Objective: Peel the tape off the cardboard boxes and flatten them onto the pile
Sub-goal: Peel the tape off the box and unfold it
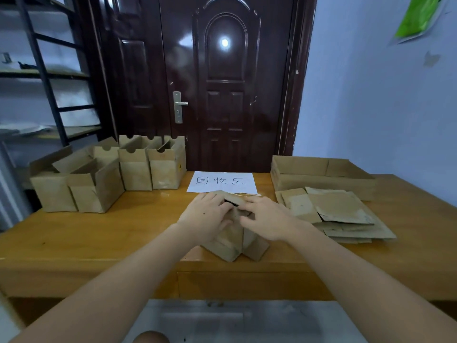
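The boxes (103, 174) and the flattened pile (338, 214) are plain tan-brown cardboard. The surface (123, 231) is glossy honey-orange wood. A white paper sheet (222, 181) bears black handwritten characters. The panelled door (222, 82) is shiny dark brown, the wall (383, 107) pale bluish-lavender, with a bright green poster (418, 16).

Five upright boxes (108, 174); one held box (233, 240); one tray box (321, 174); one paper sign (222, 181).
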